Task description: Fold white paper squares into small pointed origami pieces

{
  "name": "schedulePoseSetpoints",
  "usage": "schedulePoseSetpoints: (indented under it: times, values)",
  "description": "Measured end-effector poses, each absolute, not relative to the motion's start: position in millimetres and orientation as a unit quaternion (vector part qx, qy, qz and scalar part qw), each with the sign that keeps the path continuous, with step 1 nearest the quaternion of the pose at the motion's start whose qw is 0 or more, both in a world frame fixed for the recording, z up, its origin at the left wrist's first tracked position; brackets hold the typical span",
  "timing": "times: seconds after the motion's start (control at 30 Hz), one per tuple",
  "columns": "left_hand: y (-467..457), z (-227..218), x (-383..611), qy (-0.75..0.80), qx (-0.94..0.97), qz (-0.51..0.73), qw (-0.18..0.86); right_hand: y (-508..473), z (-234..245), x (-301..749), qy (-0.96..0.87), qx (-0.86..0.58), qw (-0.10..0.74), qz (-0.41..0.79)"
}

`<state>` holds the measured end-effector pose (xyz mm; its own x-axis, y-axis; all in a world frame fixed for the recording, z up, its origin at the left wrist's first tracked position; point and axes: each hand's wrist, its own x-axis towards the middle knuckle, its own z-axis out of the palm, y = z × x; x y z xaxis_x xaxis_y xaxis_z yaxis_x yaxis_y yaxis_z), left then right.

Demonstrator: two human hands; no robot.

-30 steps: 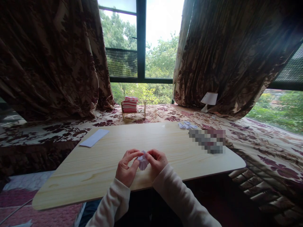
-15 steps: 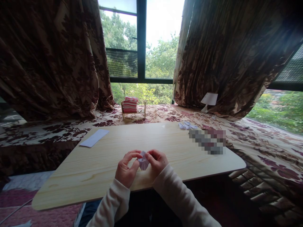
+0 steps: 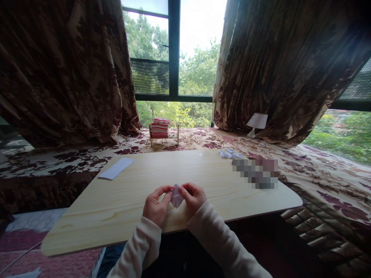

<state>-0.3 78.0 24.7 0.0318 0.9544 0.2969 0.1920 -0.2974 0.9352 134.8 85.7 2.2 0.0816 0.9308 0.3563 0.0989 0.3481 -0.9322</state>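
A small folded piece of white paper (image 3: 176,197), roughly diamond-shaped, is held upright near the front edge of the light wooden table (image 3: 121,210). My left hand (image 3: 158,204) pinches its left side between thumb and fingers. On the other side, my right hand (image 3: 193,196) grips the upper right edge with thumb and forefinger. The fingertips hide part of the paper's edges.
A flat white paper strip (image 3: 116,168) lies at the table's left. Several folded white papers (image 3: 230,153) sit at the far right edge, beside a blurred-out patch. Behind the table stand a small rack with folded striped cloths (image 3: 160,127) and a white lamp (image 3: 257,121).
The left thumb and forefinger have come closer together on the paper. The paper now looks flatter and more like a diamond. My right hand has hardly moved.
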Motion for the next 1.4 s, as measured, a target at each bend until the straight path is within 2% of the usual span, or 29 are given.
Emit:
schedulePoseSetpoints:
  times: [1.4]
  values:
    - [77.9, 25.8, 0.6, 0.476, 0.559, 0.552, 0.395, 85.1, 1.0, 134.4, -0.594, -0.436, 0.576, 0.354]
